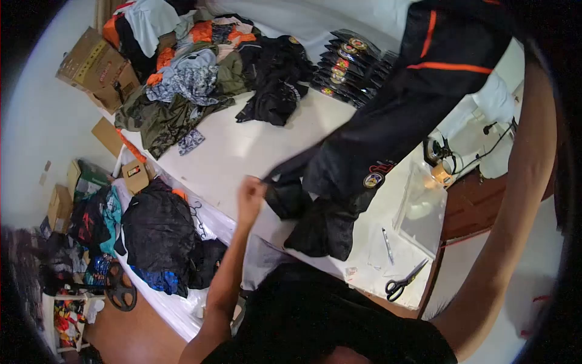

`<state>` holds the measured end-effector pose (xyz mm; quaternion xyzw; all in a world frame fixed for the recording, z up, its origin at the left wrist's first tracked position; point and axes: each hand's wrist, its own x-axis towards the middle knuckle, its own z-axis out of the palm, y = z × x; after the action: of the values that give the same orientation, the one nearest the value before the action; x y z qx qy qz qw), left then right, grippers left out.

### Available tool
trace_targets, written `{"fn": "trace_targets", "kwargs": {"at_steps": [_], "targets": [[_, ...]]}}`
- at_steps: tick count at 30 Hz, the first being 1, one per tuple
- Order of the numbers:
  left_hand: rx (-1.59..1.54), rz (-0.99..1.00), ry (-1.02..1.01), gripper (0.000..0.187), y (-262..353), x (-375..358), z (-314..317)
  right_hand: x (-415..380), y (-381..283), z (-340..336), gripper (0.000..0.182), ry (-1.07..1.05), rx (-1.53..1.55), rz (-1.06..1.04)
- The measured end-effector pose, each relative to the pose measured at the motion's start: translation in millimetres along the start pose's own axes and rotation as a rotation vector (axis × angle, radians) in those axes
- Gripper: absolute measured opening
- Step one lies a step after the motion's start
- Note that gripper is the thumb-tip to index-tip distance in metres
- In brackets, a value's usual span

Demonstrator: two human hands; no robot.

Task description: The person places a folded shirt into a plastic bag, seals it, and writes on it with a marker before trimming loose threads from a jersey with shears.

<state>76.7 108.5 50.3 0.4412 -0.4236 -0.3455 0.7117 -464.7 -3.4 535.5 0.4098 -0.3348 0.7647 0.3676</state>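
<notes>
A long black garment (388,136) with orange stripes, a round emblem and red lettering hangs stretched from the upper right down over the white table (206,164). My left hand (250,197) is closed, its fingers pinching a narrow end of the black cloth at the garment's left side. The garment's lower part lies bunched near the table's front edge. My right arm (524,164) reaches up along the right side toward the garment's top, and its hand is lost in the dark edge of the view.
Black scissors (405,281), a pen (388,246) and clear plastic bags (418,209) lie at the front right. A tape roll (442,173) sits beyond. Folded bagged garments (348,67) are stacked behind, left of them a clothes heap (188,76) and a cardboard box (100,67).
</notes>
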Motion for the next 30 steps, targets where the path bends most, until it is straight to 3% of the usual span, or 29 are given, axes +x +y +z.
{"fn": "trace_targets", "kwargs": {"at_steps": [1,5,8,15,17,20,23,24,25,26,28,29,30], "targets": [[0.210,0.125,0.077,0.006,-3.5,27.5,-28.6,-0.1,-2.0,4.4,0.008,0.003,0.017,0.002],[0.121,0.162,0.268,0.004,66.3,97.5,-76.8,-6.3,-9.6,37.4,0.008,0.010,0.058,0.005],[0.057,0.172,0.314,0.005,118.7,117.2,-79.2,-9.5,-29.3,74.6,0.007,0.024,0.102,-0.011],[-0.051,0.220,0.356,0.002,148.0,146.2,-84.1,-11.4,-83.8,138.1,0.008,0.073,0.184,-0.107],[-0.098,0.133,0.471,0.002,162.0,148.3,-79.3,-11.3,-94.5,147.6,0.008,0.085,0.201,-0.136],[-0.112,0.102,0.388,0.007,180.5,165.1,-86.4,-14.9,-97.3,141.1,0.009,0.084,0.206,-0.184],[-0.138,0.095,0.243,0.010,214.8,187.1,-98.0,-13.8,-75.9,135.9,0.009,0.062,0.174,-0.360],[-0.238,0.026,0.214,0.012,222.1,199.2,-110.2,-17.0,-72.5,138.9,0.007,0.198,0.172,-0.490],[-0.393,0.067,0.127,0.016,231.1,206.8,-120.1,-2.9,-44.6,143.8,0.007,0.196,0.158,-0.490],[-0.610,0.094,-0.009,0.020,242.8,218.7,-131.3,23.8,1.5,148.7,0.006,0.259,-0.183,-0.850],[-1.010,0.127,-0.527,0.033,289.7,226.0,-117.4,-8.1,-59.3,128.5,0.006,0.242,0.104,-0.540],[-1.027,0.183,-0.504,0.040,310.5,229.7,-108.8,-12.2,-76.1,118.0,0.006,0.234,0.090,-0.541],[-0.980,0.204,-0.678,0.045,325.4,246.6,-117.7,-9.5,-86.3,110.9,0.008,0.204,0.002,-0.526]]}}
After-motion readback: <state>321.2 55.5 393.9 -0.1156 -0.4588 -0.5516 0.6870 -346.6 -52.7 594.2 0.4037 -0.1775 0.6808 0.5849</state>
